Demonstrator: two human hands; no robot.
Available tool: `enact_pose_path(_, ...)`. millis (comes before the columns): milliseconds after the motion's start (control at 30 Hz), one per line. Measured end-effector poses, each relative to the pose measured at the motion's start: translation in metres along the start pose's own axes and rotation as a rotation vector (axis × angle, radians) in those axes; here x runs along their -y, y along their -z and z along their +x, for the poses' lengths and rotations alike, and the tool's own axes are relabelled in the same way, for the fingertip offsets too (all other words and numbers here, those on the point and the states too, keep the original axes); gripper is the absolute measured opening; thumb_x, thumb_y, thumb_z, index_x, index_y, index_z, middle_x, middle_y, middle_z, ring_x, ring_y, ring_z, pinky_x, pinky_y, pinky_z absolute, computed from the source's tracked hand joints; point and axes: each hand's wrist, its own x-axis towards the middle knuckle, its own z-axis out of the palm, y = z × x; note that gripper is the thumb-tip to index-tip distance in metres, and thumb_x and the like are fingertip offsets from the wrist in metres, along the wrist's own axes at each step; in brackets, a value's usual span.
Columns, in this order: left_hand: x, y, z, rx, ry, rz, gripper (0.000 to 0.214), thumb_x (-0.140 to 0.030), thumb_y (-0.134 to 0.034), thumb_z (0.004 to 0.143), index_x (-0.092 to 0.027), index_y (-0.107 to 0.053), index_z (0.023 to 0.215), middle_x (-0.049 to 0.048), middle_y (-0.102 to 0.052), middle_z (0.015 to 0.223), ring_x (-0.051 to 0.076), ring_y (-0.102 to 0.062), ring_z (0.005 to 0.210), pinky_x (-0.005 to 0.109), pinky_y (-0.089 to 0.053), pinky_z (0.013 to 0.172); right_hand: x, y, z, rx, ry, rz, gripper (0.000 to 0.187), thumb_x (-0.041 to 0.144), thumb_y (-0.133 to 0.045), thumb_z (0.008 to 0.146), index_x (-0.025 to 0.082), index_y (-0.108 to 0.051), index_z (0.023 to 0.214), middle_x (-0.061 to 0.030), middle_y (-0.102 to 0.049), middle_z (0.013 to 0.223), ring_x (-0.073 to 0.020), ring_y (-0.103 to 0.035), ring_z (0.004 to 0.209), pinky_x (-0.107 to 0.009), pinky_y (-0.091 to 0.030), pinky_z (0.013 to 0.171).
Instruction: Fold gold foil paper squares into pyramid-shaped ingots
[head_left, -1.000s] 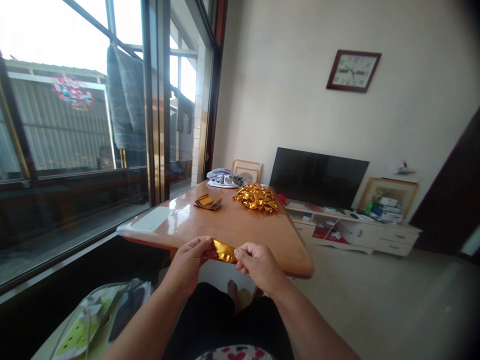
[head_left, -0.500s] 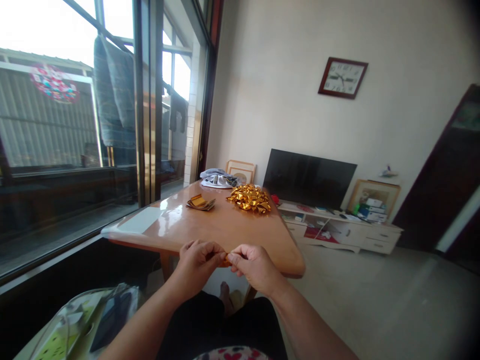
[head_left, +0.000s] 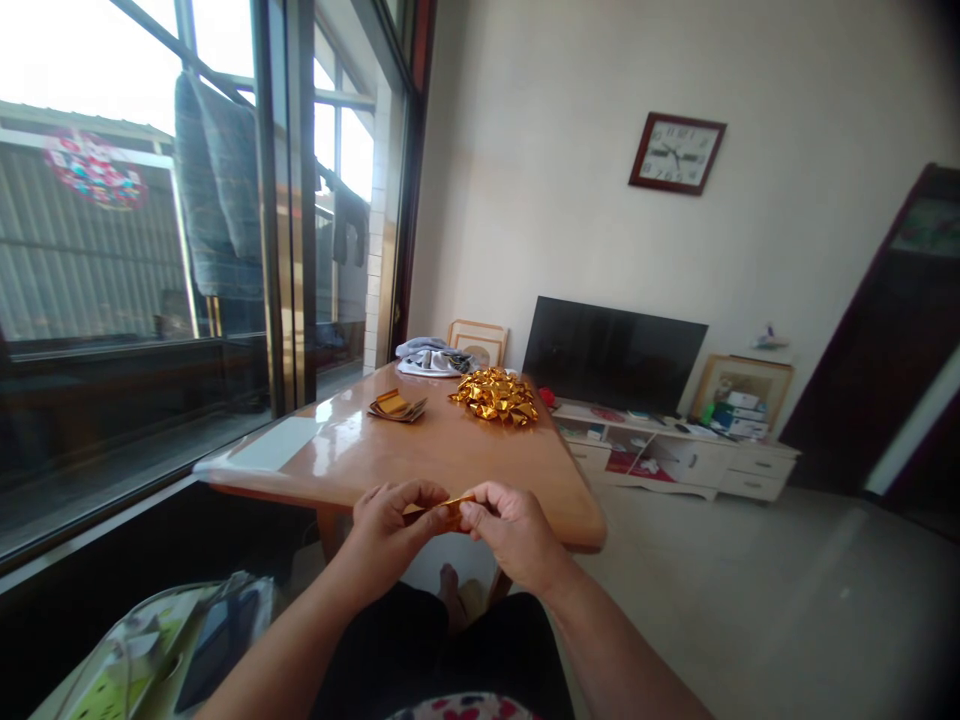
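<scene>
Between both hands, over the near edge of the wooden table, is a small piece of gold foil paper. My left hand pinches its left side, thumb on top. From the other side, the thumb and fingers of my right hand grip it, and the fingertips nearly meet. Much of the foil is hidden by the fingers. Farther off on the table lie a stack of flat gold-foil sheets and a heap of folded gold foil pieces.
Folded cloth rests at the table's far end and a pale sheet at its left. A television stands on a white cabinet. Low at left is a surface with a power strip and a dark flat object.
More of the gold foil shows between my fingertips, and its upper edge now stands out. My right fingers have shifted slightly up. The view has turned a little to the right.
</scene>
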Motion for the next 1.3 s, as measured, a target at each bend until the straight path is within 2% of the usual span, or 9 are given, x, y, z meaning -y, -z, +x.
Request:
enact_pose_path(100,-0.004,-0.002,-0.001,0.082,-0.066,0.142,0.018,-0.031,-0.087,0.06,-0.024,-0.072,0.065,0.0048,-0.072,0.074,0.025,-0.063,0.08,0.031,-0.046,0.071,0.003,0.0,-0.002,-0.008,0.016,-0.039,0.021,0.036,-0.063,0.09,0.018,-0.073,0.088,-0.0001,-0.065,0.071,-0.0136,-0.056,0.066,-0.025,-0.046,0.064)
enact_pose_path(200,-0.003,-0.002,-0.002,0.107,-0.079,0.147,0.02,-0.035,-0.085,0.064,-0.023,-0.07,0.065,0.0043,-0.069,0.069,0.022,-0.06,0.073,0.029,-0.044,0.066,0.005,-0.002,-0.003,-0.016,0.01,-0.019,0.021,0.037,-0.065,0.089,0.018,-0.073,0.089,0.0,-0.065,0.071,-0.0139,-0.056,0.066,-0.025,-0.046,0.065)
enact_pose_path(367,0.001,-0.001,-0.004,0.182,0.009,0.018,0.028,-0.043,-0.083,0.07,-0.018,-0.069,0.072,0.0034,-0.065,0.065,0.016,-0.054,0.06,0.027,-0.041,0.059,0.009,-0.001,-0.004,0.003,-0.02,0.135,0.023,0.037,-0.066,0.089,0.016,-0.072,0.094,-0.0026,-0.069,0.079,-0.0142,-0.059,0.07,-0.026,-0.048,0.068)
enact_pose_path(633,0.001,0.0,-0.006,0.262,0.159,-0.043,0.037,-0.046,-0.082,0.073,-0.014,-0.069,0.087,0.0029,-0.066,0.073,0.012,-0.055,0.061,0.022,-0.041,0.058,0.007,0.001,-0.006,0.056,-0.018,0.186,0.021,0.036,-0.063,0.092,0.016,-0.07,0.094,-0.0025,-0.069,0.08,-0.014,-0.061,0.071,-0.027,-0.049,0.07)
enact_pose_path(767,0.007,0.0,-0.003,0.23,0.134,-0.031,0.036,-0.047,-0.078,0.077,-0.014,-0.068,0.084,0.0022,-0.064,0.07,0.011,-0.052,0.059,0.021,-0.039,0.056,0.004,-0.006,-0.006,-0.065,0.018,0.215,0.018,0.033,-0.067,0.088,0.018,-0.064,0.099,-0.0004,-0.065,0.083,-0.014,-0.06,0.073,-0.027,-0.05,0.071)
enact_pose_path(867,0.014,0.0,0.0,0.166,0.065,0.014,0.035,-0.047,-0.075,0.08,-0.014,-0.066,0.081,0.0008,-0.061,0.065,0.01,-0.049,0.058,0.021,-0.038,0.055,0.004,-0.011,-0.008,-0.291,0.142,0.062,0.015,0.029,-0.068,0.087,0.02,-0.061,0.096,0.0007,-0.061,0.083,-0.0134,-0.057,0.072,-0.026,-0.049,0.068)
enact_pose_path(933,0.018,0.0,0.002,0.114,0.016,0.06,0.034,-0.047,-0.075,0.081,-0.013,-0.066,0.083,0.0011,-0.061,0.066,0.01,-0.05,0.058,0.021,-0.038,0.056,0.006,-0.015,-0.01,-0.362,0.205,-0.064,0.009,0.027,-0.066,0.088,0.02,-0.062,0.089,0.0002,-0.061,0.081,-0.0138,-0.056,0.072,-0.026,-0.048,0.068)
enact_pose_path(1067,0.024,-0.001,0.003,0.06,-0.075,0.172,0.034,-0.048,-0.073,0.082,-0.014,-0.068,0.086,0.003,-0.065,0.07,0.012,-0.054,0.061,0.023,-0.042,0.059,0.004,-0.022,-0.01,-0.337,0.223,-0.144,0.007,0.026,-0.062,0.09,0.019,-0.066,0.088,-0.0024,-0.067,0.084,-0.016,-0.061,0.076,-0.027,-0.05,0.072)
enact_pose_path(1300,0.026,-0.002,0.001,0.037,-0.18,0.313,0.032,-0.048,-0.07,0.085,-0.016,-0.072,0.087,0.0047,-0.068,0.074,0.015,-0.059,0.066,0.024,-0.045,0.062,-0.005,-0.026,-0.004,-0.342,0.165,-0.072,0.012,0.03,-0.064,0.089,0.02,-0.07,0.091,-0.0036,-0.071,0.087,-0.0175,-0.064,0.078,-0.028,-0.053,0.072)
